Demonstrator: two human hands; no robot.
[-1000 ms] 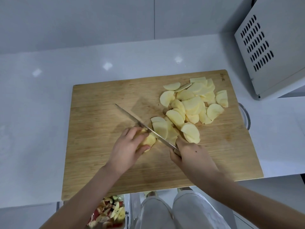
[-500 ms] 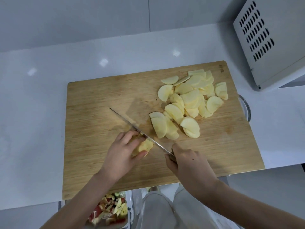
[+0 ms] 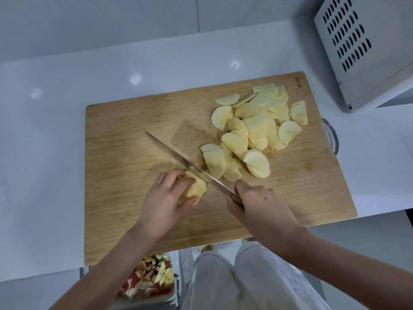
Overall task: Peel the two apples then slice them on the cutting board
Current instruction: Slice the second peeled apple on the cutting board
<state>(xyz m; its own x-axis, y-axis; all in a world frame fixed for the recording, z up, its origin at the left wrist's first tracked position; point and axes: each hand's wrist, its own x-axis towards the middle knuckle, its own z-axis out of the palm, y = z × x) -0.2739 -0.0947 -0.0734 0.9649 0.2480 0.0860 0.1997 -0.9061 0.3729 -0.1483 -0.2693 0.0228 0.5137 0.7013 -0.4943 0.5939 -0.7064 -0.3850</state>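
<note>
Slices (image 3: pixel 252 130) are lying heaped on the cutting board (image 3: pixel 125 153), and the left grip (image 3: pixel 165 198) is pinching the seemingly last peeled chunk (image 3: pixel 197 189) while the right grip (image 3: pixel 261 204) is clasping the knife (image 3: pixel 190 164).

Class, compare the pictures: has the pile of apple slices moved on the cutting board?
No. The apple slices lie at the far right corner of the cutting board, as before.

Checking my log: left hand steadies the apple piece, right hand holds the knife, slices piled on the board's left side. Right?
No: the head view shows the slices piled on the right side of the cutting board. The rest holds.
</note>
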